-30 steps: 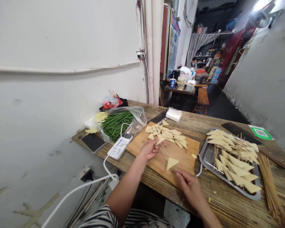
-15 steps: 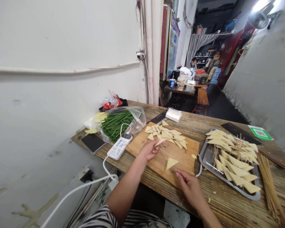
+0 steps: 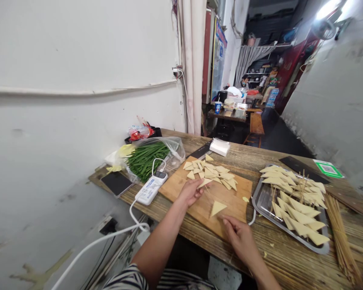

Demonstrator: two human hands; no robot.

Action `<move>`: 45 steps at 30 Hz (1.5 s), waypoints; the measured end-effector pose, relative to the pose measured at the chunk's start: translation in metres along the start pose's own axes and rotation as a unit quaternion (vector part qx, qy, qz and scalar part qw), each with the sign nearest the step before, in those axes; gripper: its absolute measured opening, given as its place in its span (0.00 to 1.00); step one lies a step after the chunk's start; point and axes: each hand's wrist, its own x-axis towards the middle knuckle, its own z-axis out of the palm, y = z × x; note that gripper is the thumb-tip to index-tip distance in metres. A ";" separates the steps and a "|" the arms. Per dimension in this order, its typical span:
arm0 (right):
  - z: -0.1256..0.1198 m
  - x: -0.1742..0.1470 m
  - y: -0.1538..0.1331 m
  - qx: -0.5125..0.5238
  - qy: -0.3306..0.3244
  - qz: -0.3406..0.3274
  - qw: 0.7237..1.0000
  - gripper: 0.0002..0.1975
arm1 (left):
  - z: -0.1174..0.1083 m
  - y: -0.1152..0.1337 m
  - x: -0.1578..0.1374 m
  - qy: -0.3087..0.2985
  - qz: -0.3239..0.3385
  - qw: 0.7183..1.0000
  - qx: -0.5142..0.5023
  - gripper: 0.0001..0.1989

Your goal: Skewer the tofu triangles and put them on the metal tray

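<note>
My left hand [image 3: 192,192] is closed, pinching a pale yellow triangle of tofu sheet [image 3: 203,183] above the cutting board [image 3: 181,189]. Fingers of my right hand [image 3: 237,231] are pinched together at the board's front edge, around the near end of a thin bamboo skewer [image 3: 208,191], which shows only faintly. One tofu triangle [image 3: 218,208] sits along the skewer between my hands. Behind them, a loose pile of tofu triangles [image 3: 211,172] covers the back of the board. On the right, a metal tray [image 3: 261,201] holds skewered triangles [image 3: 304,215].
Bare bamboo skewers [image 3: 341,237] lie in a bundle right of the tray. Left of the board are a white power strip [image 3: 152,188], a phone [image 3: 117,183] and green chives [image 3: 147,159] in a plastic bag. A knife [image 3: 201,150] and white tissues [image 3: 220,147] lie behind it.
The whole view has shifted slightly. Both hands keep nearly the same pose and hold; the triangles on the board and tray look unchanged.
</note>
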 end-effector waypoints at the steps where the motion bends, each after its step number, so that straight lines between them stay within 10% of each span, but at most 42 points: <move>1: 0.000 0.000 -0.001 0.003 0.001 0.000 1.000 0.18 | 0.001 0.000 0.000 0.000 0.003 1.000 0.005 0.11; 45: 0.003 0.003 -0.003 0.000 0.018 0.005 1.000 0.18 | 0.027 -0.011 -0.009 0.034 0.059 0.998 0.006 0.14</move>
